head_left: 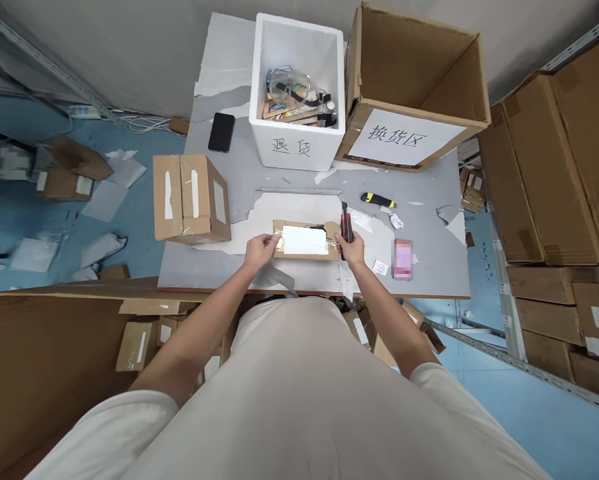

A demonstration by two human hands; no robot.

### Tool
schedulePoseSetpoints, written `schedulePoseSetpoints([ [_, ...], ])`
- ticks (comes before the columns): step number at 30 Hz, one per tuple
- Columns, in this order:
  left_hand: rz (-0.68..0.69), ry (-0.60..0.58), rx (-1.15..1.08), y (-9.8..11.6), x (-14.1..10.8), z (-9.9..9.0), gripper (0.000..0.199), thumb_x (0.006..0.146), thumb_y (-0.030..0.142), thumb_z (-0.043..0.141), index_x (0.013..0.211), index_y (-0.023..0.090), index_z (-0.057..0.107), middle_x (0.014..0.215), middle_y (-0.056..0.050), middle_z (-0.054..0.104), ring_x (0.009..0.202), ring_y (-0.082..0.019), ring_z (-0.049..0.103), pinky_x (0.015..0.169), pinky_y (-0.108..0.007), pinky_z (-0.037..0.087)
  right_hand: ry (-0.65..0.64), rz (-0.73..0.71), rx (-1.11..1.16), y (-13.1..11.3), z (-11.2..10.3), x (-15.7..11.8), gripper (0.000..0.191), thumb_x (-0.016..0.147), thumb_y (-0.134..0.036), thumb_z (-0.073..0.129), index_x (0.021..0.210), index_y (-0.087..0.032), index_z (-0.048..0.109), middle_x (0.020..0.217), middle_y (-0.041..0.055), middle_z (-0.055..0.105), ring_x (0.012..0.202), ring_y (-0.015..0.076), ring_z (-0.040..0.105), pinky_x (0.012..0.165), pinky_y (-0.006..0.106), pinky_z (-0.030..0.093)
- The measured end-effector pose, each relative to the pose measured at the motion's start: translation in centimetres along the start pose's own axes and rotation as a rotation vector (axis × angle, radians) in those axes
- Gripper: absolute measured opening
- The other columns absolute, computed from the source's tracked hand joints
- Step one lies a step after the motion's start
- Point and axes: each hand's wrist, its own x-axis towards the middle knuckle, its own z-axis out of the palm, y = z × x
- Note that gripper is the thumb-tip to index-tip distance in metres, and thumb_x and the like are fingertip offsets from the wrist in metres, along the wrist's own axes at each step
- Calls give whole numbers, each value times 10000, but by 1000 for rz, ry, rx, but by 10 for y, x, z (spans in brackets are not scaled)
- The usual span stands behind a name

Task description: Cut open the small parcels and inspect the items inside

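Observation:
A small flat cardboard box (304, 254) with a white label and clear tape lies on the table in front of me. My left hand (262, 252) is closed on its left end, thumb on top. At the right end, my right hand (352, 251) is closed around a red and black utility knife (346, 228), and its fingertips touch the box there. A torn flap or hole shows at the box's upper right; what is inside cannot be made out. Behind the right hand lies a second utility knife (378, 200), black and yellow.
On the table (429, 233) stand a taped carton (195, 203), a white foam bin (299, 150) with goggles and mixed items inside, and a tall open carton (404, 113). A black phone (222, 132), a pink packet (403, 260) and paper scraps lie around. Shelved boxes (554, 173) line the right side.

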Motion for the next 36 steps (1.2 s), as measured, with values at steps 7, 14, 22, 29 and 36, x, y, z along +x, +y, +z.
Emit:
schedulePoseSetpoints([
  [7,151,81,30,-5,-23,2,631,775,527,589,1248,109,562,1152,-163,611,1009,-275,604,909,-395,474,10,-325,-265,-22,-22,-13,348,823,-464,536,1037,-191,553,777,27,627,664,177,576,654,310,473],
  [14,694,-233,206,1,-43,26,397,929,245,355,1268,195,555,1367,-112,538,1359,-249,393,1132,-484,287,-779,-842,-769,-89,-11,-16,502,889,-236,470,1390,-239,440,1159,83,636,948,241,590,776,323,433],
  [22,770,-162,272,-17,-35,45,456,925,96,273,1301,142,527,1356,-143,544,1364,-222,385,1119,-484,326,-910,-977,-1118,-101,25,-5,508,920,-192,508,1419,-248,429,967,82,687,793,195,626,723,271,393],
  [29,887,-46,349,-25,-32,50,458,918,56,290,1306,140,520,1317,-138,579,1333,-218,431,1090,-471,382,-943,-1034,-1429,-109,34,-13,518,987,-242,340,1497,-225,252,1052,129,652,889,223,636,751,295,411],
  [36,873,-51,362,-23,-34,47,438,946,96,288,1317,149,515,1320,-131,578,1329,-220,436,1086,-449,391,-929,-852,-1656,-123,3,-20,621,925,-104,344,1503,-299,225,1076,129,650,879,269,648,682,306,403],
])
